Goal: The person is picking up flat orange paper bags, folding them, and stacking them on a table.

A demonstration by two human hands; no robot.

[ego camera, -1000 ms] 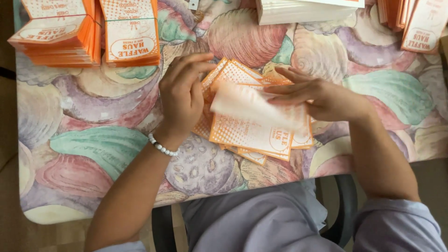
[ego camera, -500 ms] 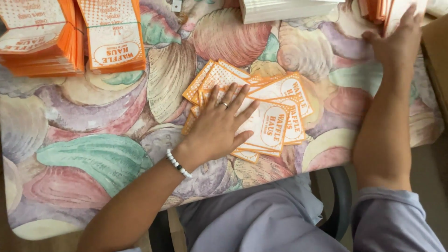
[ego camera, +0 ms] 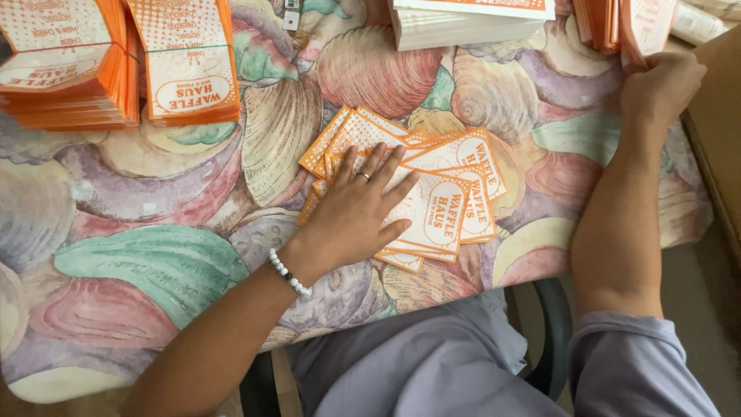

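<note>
Left hand (ego camera: 356, 212) flat, fingers spread, pressing loose pile of orange paper bags (ego camera: 440, 193) mid-table on shell-print tablecloth (ego camera: 154, 262). Right hand (ego camera: 660, 85) curled, gripping upright orange bag stack (ego camera: 629, 27) at far right edge.

Loose paper bags (ego camera: 440, 201) fanned at centre of tabletop (ego camera: 154, 262), overlapping one another. Left hand (ego camera: 355, 212) flat on top of fan, fingers (ego camera: 370, 164) spread toward far side. Two bundled stacks of bags (ego camera: 116, 66) at far left corner, side by side. Stack of flat paper (ego camera: 471, 22) at far centre edge. Further bag stack (ego camera: 625, 23) at far right; right hand (ego camera: 660, 85) on its near edge. Cardboard box (ego camera: 718, 116) beyond tabletop's right edge.
</note>
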